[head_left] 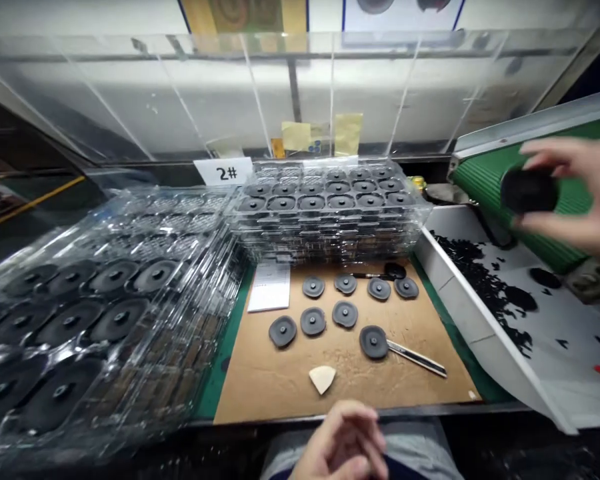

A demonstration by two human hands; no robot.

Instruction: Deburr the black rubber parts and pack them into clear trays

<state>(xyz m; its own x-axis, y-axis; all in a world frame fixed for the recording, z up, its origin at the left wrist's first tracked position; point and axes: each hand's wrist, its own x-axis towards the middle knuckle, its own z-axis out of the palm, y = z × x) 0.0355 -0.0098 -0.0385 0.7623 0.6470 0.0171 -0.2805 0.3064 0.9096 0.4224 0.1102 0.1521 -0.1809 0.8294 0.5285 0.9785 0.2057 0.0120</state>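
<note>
My right hand (580, 190) is raised at the right over the green ribbed conveyor (485, 170), pinching a black round part (529, 192) between thumb and fingers. Low in front of my lap, my left hand (347, 443) has loosely curled fingers, slightly apart, with nothing in them. Several black discs with a centre stud, one of them (345, 314), lie on the brown board (260, 393). A utility knife (420, 359) touches the disc (374, 342) nearest the front right. The cream wedge (323, 379) rests near the board's front edge.
Clear trays holding black discs are stacked at the left (180, 320) and at the back (330, 233). A white bin (490, 333) with black scraps stands on the right. A white paper (270, 287), a "2#" sign (223, 172) and a transparent screen (210, 100) are also in view.
</note>
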